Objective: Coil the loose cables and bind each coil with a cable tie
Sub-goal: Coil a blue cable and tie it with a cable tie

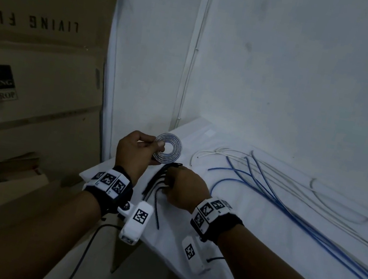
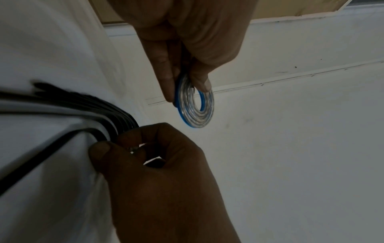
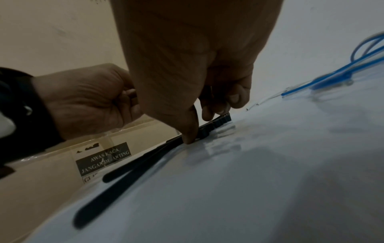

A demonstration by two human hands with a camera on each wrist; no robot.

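Nearest me, my right hand (image 1: pixel 181 189) is down on the white table (image 1: pixel 259 238), fingers curled over the heads of a fanned bunch of black cable ties (image 1: pixel 158 184); they overlap too much for me to count, and whether I am pinching one I cannot tell. Just beyond, my left hand (image 1: pixel 132 152) holds one flat coil (image 1: pixel 168 147) clear of the table, thumb and fingers pinching its rim. Farther right lie several loose blue cables (image 1: pixel 267 191) and white ones (image 1: pixel 213 150).
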